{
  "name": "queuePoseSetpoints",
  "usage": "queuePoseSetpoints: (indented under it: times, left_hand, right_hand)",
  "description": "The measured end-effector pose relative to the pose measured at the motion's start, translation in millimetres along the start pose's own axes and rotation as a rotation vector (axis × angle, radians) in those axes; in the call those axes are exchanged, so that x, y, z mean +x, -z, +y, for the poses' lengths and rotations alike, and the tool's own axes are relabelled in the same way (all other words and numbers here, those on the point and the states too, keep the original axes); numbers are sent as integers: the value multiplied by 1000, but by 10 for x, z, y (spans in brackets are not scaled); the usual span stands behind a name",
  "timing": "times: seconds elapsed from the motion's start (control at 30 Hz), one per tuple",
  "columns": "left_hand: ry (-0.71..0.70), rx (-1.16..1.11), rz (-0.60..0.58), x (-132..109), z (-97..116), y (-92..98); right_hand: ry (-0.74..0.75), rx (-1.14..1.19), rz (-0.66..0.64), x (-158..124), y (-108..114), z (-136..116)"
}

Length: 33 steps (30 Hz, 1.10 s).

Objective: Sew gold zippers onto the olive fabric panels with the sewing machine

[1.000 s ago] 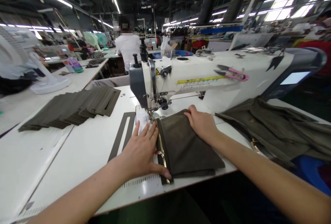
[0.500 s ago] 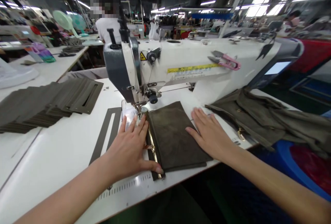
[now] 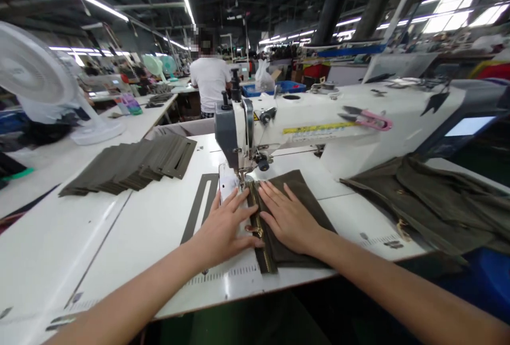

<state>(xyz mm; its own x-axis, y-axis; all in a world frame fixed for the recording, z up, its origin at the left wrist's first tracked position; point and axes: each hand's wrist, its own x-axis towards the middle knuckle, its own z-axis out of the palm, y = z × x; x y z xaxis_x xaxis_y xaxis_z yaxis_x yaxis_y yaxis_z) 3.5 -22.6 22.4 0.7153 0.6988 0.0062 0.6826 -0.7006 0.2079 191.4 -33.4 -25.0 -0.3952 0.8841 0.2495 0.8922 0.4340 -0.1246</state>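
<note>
A dark olive fabric panel (image 3: 308, 204) lies under the needle area of the white sewing machine (image 3: 306, 119). Along its left edge runs a gold-toothed zipper (image 3: 263, 252) with a metal slider and a brown pull. My left hand (image 3: 225, 228) is spread beside the zipper, its fingertips touching the zipper tape near the presser foot (image 3: 242, 175). Flat on the panel, just right of the zipper, rests my right hand (image 3: 292, 220) with fingers stretched out. A flat piece with a long slot (image 3: 195, 212) lies on the table left of my left hand.
A fanned stack of slotted olive pieces (image 3: 131, 162) sits to the left. More olive fabric with metal hardware (image 3: 434, 196) is heaped at the right edge. Pink thread snips (image 3: 368, 118) are on the machine arm. A white fan (image 3: 43, 74) and a person in white (image 3: 209, 82) are beyond.
My right hand has moved left across the panel, from its right edge to beside the zipper. My left hand stays at the zipper. The camera view has turned left and tilted up.
</note>
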Motion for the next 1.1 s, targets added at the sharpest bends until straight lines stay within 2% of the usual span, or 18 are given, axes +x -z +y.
queuePoseSetpoints:
  times: [0.1, 0.17, 0.27, 0.37, 0.43, 0.57, 0.67, 0.77, 0.97, 1.03, 1.1]
  left_hand:
    - [42, -21, 123, -72, 44, 19]
    - [58, -29, 137, -84, 94, 57]
    - [76, -64, 95, -98, 189, 158]
    - [66, -244, -13, -139, 279, 250]
    - [24, -333, -41, -148, 288, 271]
    - [-7, -122, 69, -50, 133, 204]
    - [-30, -13, -4, 47, -10, 106]
    - [-33, 34, -47, 82, -66, 41]
    - [-6, 48, -84, 84, -36, 71]
    - [7, 42, -99, 100, -27, 90]
    - [23, 40, -126, 116, -28, 95]
  right_hand:
    - [13, 11, 22, -18, 18, -4]
    - [22, 24, 39, -20, 17, -19]
    - [26, 27, 55, -16, 3, -35]
    - [13, 14, 53, -6, 19, -32]
    - [10, 12, 41, 7, 53, -29]
    - [87, 27, 58, 42, 101, -60]
    - [128, 29, 46, 50, 73, -71]
    - [57, 6, 20, 18, 28, 58]
    - [-250, -144, -23, -62, 67, 576]
    - [-284, -206, 23, -38, 121, 576]
    - [-181, -198, 100, 8, 159, 437]
